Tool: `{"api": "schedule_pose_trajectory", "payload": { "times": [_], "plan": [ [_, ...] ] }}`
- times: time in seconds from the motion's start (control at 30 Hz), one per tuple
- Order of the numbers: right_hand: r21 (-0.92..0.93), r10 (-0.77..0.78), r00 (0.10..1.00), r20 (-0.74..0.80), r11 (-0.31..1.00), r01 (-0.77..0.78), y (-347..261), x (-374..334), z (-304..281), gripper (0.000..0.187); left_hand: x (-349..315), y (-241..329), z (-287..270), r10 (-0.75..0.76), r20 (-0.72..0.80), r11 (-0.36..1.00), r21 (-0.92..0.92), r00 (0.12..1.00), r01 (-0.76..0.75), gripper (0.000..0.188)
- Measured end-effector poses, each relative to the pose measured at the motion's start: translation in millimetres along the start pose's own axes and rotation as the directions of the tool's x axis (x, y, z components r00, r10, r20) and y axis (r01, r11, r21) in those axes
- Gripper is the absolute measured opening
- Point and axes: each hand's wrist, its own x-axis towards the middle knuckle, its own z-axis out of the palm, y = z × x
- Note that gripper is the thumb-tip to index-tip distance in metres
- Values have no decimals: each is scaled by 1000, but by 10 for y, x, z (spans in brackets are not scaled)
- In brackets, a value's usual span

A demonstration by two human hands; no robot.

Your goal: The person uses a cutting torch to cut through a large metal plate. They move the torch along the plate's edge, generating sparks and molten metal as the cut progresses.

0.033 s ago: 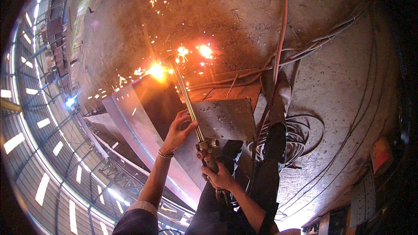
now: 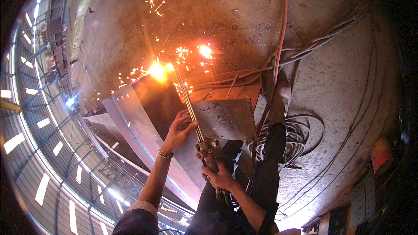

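Observation:
A long cutting torch [image 2: 188,98] slants up and away from me, its tip lost in glare at the far end of a steel beam [image 2: 137,113]. Around its handle and valves, my right hand [image 2: 221,177] is closed. My left hand [image 2: 176,132], with a beaded bracelet at the wrist, pinches the torch's metal tube partway along, thumb against it. A bright orange flame spot [image 2: 157,71] burns at the beam's edge, throwing sparks. Just right of the tube lies a pitted steel plate [image 2: 224,119].
A red hose [image 2: 285,21] runs down past my right leg. Grey cables [image 2: 313,43] cross the concrete floor, and coiled hose [image 2: 305,135] lies beside my foot. A second glowing spot [image 2: 204,51] sits on the floor beyond the torch. An orange-red object [image 2: 381,156] stands far right.
The sparks have shifted, and the glow beside the torch tip is brighter. Both hands and the torch look nearly unmoved.

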Motion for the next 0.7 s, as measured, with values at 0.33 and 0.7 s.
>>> {"api": "schedule_pose_trajectory", "payload": {
  "times": [0.33,0.7],
  "plan": [
    [37,-104,994,-12,994,105,26,101,-3,21,97,-16,4,39,13,997,-67,999,-38,33],
    [3,-21,1000,-6,1000,21,-107,79,-14,25,120,-20,-20,27,0,998,-54,1000,-27,32]
  ]
}}
